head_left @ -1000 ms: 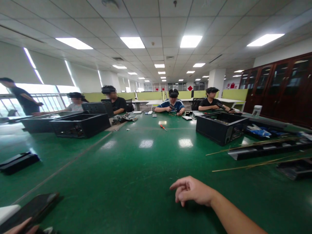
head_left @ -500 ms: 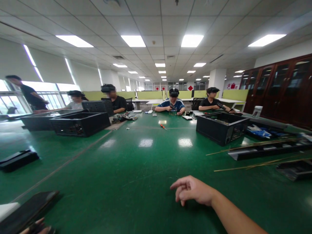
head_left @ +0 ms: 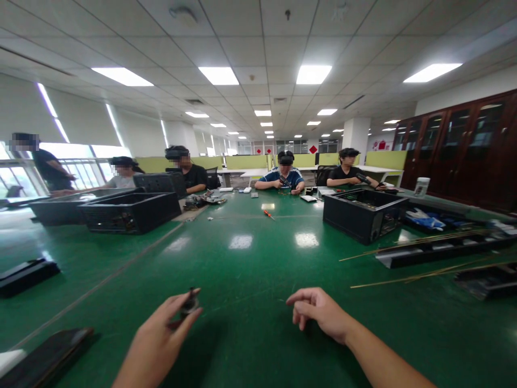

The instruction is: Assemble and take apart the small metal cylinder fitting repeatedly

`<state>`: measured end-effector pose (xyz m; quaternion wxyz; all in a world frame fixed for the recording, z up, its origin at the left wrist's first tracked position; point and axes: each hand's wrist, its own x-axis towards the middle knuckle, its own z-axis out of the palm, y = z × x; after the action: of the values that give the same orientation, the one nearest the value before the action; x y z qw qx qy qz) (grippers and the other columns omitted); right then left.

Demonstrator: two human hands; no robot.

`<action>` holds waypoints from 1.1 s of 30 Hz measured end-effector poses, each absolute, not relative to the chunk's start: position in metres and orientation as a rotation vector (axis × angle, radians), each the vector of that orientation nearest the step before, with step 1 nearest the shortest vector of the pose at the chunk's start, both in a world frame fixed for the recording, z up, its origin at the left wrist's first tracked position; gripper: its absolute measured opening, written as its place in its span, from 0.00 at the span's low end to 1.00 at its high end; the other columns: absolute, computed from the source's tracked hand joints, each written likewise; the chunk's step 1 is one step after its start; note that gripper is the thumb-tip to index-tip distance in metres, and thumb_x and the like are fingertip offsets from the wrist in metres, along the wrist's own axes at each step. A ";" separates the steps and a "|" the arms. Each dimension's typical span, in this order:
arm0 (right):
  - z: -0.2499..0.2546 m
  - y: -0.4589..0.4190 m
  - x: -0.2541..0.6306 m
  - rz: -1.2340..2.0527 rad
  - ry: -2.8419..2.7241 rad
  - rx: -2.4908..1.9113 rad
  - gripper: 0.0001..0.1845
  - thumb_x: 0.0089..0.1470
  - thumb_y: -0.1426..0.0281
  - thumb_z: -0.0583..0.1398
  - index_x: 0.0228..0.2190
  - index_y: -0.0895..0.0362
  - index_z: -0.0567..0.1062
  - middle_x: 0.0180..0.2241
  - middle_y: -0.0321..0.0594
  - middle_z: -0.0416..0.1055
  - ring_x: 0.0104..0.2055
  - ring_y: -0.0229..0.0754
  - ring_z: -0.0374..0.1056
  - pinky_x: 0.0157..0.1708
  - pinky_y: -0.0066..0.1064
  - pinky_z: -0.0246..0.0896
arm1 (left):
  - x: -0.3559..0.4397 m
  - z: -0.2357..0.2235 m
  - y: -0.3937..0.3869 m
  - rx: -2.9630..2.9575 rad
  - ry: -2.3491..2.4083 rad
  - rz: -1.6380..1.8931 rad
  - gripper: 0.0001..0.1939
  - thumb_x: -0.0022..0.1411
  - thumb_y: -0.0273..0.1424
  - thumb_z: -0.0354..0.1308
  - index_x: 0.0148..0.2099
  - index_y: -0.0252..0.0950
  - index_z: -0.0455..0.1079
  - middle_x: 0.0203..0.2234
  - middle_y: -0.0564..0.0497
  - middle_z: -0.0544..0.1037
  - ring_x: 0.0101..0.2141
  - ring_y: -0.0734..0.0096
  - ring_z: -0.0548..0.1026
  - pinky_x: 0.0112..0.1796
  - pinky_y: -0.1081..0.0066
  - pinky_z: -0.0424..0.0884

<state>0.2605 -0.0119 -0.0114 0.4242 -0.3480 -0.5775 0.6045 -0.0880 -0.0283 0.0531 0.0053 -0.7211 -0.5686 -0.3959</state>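
Observation:
My left hand [head_left: 163, 328] is raised over the near part of the green table [head_left: 238, 275]. Its thumb and fingers close on a small dark object [head_left: 189, 304], possibly with a metallic part; its kind is too blurred to tell. To the right, my right hand [head_left: 317, 312] hovers just above or rests on the tabletop, I cannot tell which. Its fingers are loosely curled and apart, with nothing in them. Left of my left hand lies a flat dark panel [head_left: 48, 355], beside a white item [head_left: 10, 360] cut off by the view's edge.
Black computer cases stand at the left [head_left: 133, 213] and right [head_left: 363, 215]. A red screwdriver [head_left: 268, 214] lies mid-table. Thin brass-coloured rods [head_left: 388, 283] and a dark metal channel [head_left: 428, 250] are at the right. Several people sit across the table; one stands at far left.
My left hand has come up from the lower left corner towards the middle, carrying the small dark object. My right hand has barely moved. The view has tilted slightly upward.

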 end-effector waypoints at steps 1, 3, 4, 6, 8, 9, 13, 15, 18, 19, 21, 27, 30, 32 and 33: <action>-0.011 -0.011 0.262 1.465 -1.432 -0.873 0.25 0.50 0.56 0.65 0.41 0.64 0.76 0.26 0.40 0.73 0.23 0.35 0.66 0.27 0.28 0.59 | -0.067 0.050 -0.019 -2.413 -1.746 -1.194 0.15 0.59 0.42 0.58 0.46 0.43 0.74 0.40 0.53 0.80 0.38 0.63 0.79 0.42 0.65 0.77; -0.010 -0.009 0.264 1.378 -1.422 -0.872 0.24 0.49 0.59 0.66 0.43 0.63 0.74 0.28 0.40 0.73 0.26 0.36 0.67 0.30 0.29 0.61 | -0.023 0.042 -0.006 -2.670 -1.698 -1.073 0.19 0.59 0.36 0.58 0.53 0.42 0.71 0.47 0.50 0.78 0.45 0.61 0.77 0.49 0.63 0.73; -0.011 -0.008 0.266 1.334 -1.426 -0.880 0.26 0.48 0.61 0.67 0.46 0.62 0.73 0.31 0.40 0.73 0.29 0.37 0.67 0.32 0.29 0.61 | -0.003 0.037 -0.002 -2.723 -1.695 -1.058 0.20 0.58 0.33 0.60 0.54 0.42 0.70 0.48 0.49 0.78 0.47 0.60 0.76 0.52 0.61 0.71; -0.015 -0.007 0.267 1.249 -1.456 -0.921 0.30 0.44 0.68 0.68 0.50 0.59 0.71 0.39 0.43 0.73 0.36 0.39 0.68 0.34 0.29 0.62 | 0.026 0.028 0.002 -2.796 -1.692 -1.052 0.21 0.54 0.28 0.62 0.52 0.40 0.70 0.47 0.48 0.78 0.48 0.60 0.76 0.52 0.61 0.70; -0.020 -0.006 0.265 1.182 -1.526 -0.981 0.34 0.41 0.76 0.65 0.53 0.57 0.68 0.46 0.45 0.71 0.41 0.41 0.68 0.33 0.28 0.62 | 0.038 0.022 0.003 -2.846 -1.686 -1.056 0.19 0.52 0.26 0.63 0.47 0.39 0.71 0.42 0.49 0.79 0.44 0.61 0.76 0.48 0.63 0.71; -0.022 -0.006 0.264 1.152 -1.573 -0.993 0.36 0.40 0.79 0.62 0.54 0.56 0.67 0.48 0.46 0.70 0.42 0.42 0.68 0.32 0.27 0.62 | 0.039 0.020 0.003 -2.872 -1.676 -1.049 0.16 0.52 0.25 0.63 0.45 0.39 0.71 0.40 0.50 0.78 0.41 0.63 0.76 0.45 0.64 0.72; -0.025 -0.009 0.257 1.008 -1.720 -1.061 0.38 0.38 0.83 0.57 0.54 0.55 0.68 0.49 0.44 0.70 0.42 0.41 0.68 0.33 0.27 0.62 | 0.027 0.018 -0.002 -2.988 -1.541 -1.019 0.11 0.55 0.24 0.61 0.42 0.40 0.72 0.37 0.51 0.77 0.39 0.66 0.76 0.42 0.68 0.71; -0.021 -0.013 0.255 0.943 -1.762 -1.108 0.38 0.38 0.82 0.58 0.54 0.55 0.68 0.48 0.43 0.71 0.42 0.41 0.68 0.34 0.28 0.62 | 0.023 0.019 -0.004 -3.006 -1.466 -1.062 0.13 0.56 0.25 0.61 0.44 0.41 0.73 0.39 0.49 0.77 0.41 0.66 0.76 0.44 0.68 0.72; -0.013 -0.019 0.255 0.898 -1.835 -1.136 0.37 0.38 0.81 0.60 0.53 0.54 0.69 0.47 0.42 0.71 0.43 0.42 0.68 0.37 0.30 0.62 | 0.024 0.018 -0.007 -2.974 -1.378 -1.169 0.15 0.56 0.25 0.62 0.46 0.41 0.74 0.40 0.48 0.77 0.41 0.65 0.77 0.45 0.67 0.73; -0.010 -0.021 0.254 0.885 -1.856 -1.139 0.36 0.38 0.80 0.62 0.53 0.54 0.69 0.47 0.42 0.71 0.43 0.43 0.68 0.37 0.30 0.63 | 0.026 0.018 -0.008 -2.968 -1.346 -1.202 0.15 0.56 0.25 0.63 0.46 0.41 0.74 0.40 0.48 0.77 0.41 0.65 0.77 0.44 0.67 0.73; -0.004 -0.025 0.253 0.837 -1.896 -1.138 0.34 0.39 0.77 0.64 0.52 0.54 0.71 0.45 0.41 0.72 0.42 0.44 0.68 0.40 0.32 0.63 | 0.028 0.016 -0.009 -2.963 -1.309 -1.239 0.16 0.55 0.25 0.64 0.46 0.41 0.74 0.39 0.48 0.78 0.40 0.65 0.77 0.43 0.68 0.74; 0.002 -0.034 0.244 0.648 -1.950 -1.166 0.24 0.42 0.74 0.66 0.45 0.54 0.75 0.39 0.40 0.74 0.40 0.44 0.69 0.42 0.33 0.63 | 0.029 0.013 -0.011 -2.969 -1.304 -1.292 0.17 0.53 0.23 0.65 0.45 0.41 0.73 0.38 0.50 0.78 0.40 0.67 0.77 0.43 0.69 0.73; 0.003 -0.037 0.241 0.591 -1.945 -1.157 0.18 0.45 0.74 0.66 0.41 0.55 0.76 0.37 0.40 0.74 0.39 0.44 0.69 0.42 0.33 0.62 | 0.030 0.014 -0.012 -2.985 -1.295 -1.317 0.16 0.53 0.22 0.64 0.45 0.41 0.73 0.38 0.50 0.78 0.40 0.67 0.77 0.43 0.69 0.73; 0.003 -0.038 0.241 0.573 -1.944 -1.152 0.15 0.46 0.73 0.65 0.39 0.55 0.77 0.36 0.40 0.74 0.38 0.43 0.69 0.42 0.33 0.62 | 0.031 0.014 -0.012 -2.990 -1.267 -1.334 0.16 0.53 0.21 0.64 0.44 0.41 0.74 0.37 0.50 0.78 0.39 0.67 0.77 0.42 0.69 0.73; 0.004 -0.038 0.240 0.565 -1.941 -1.148 0.14 0.47 0.73 0.65 0.39 0.55 0.77 0.35 0.39 0.74 0.38 0.43 0.69 0.41 0.32 0.62 | 0.031 0.015 -0.013 -2.990 -1.241 -1.340 0.15 0.54 0.22 0.64 0.44 0.41 0.74 0.37 0.50 0.78 0.39 0.68 0.77 0.42 0.69 0.73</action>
<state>0.2404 -0.0377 0.0038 0.3969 -0.4533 -0.7663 0.2231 0.0314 -0.0126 0.0147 -0.1799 -0.8394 -0.3485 -0.3762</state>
